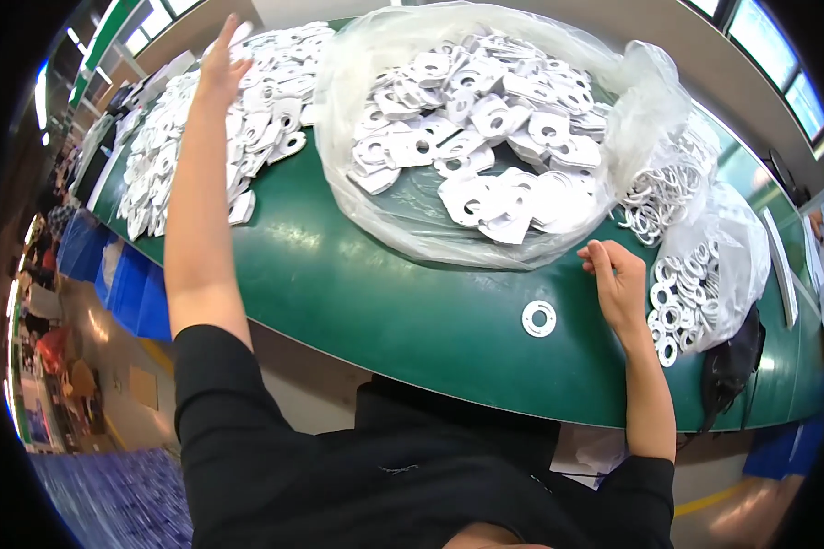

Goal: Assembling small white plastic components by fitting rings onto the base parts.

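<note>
My left hand reaches far out over a pile of white plastic plates with round holes at the far left. Its fingers are stretched and the thumb stands apart. A white piece shows right beside the fingertips; whether it touches them is unclear. My right hand is closed above the green table, its fingers curled together near the front of a clear plastic bag. Anything inside those fingers is hidden. A single flat white ring lies on the table to the left of that hand.
More white plates fill the opened bag. At the right, thin white rings and thicker rings spill from other bags, beside a black bag. Blue bins stand below the left edge of the green table.
</note>
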The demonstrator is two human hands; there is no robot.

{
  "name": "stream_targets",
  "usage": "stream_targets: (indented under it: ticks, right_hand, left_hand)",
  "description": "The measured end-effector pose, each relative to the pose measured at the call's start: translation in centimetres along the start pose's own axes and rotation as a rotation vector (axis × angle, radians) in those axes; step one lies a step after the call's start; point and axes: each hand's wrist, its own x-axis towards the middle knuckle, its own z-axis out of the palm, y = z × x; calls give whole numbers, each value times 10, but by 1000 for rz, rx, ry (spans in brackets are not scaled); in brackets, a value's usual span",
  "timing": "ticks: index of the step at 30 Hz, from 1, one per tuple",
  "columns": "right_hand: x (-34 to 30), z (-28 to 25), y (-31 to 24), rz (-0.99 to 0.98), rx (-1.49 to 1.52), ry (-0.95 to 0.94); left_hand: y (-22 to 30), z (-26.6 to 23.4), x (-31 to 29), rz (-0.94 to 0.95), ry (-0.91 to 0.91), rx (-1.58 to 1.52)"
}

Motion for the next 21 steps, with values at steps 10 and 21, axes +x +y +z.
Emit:
stream_targets:
  ticks: [10, 21]
  right_hand:
    - [4, -21, 0, -95, -134, 276]
    - [-4, -146, 28, 168, -445, 242]
  left_hand:
    - [61, 129, -198, 266, -988, 395]
    - [48, 180, -279, 410, -1102, 672]
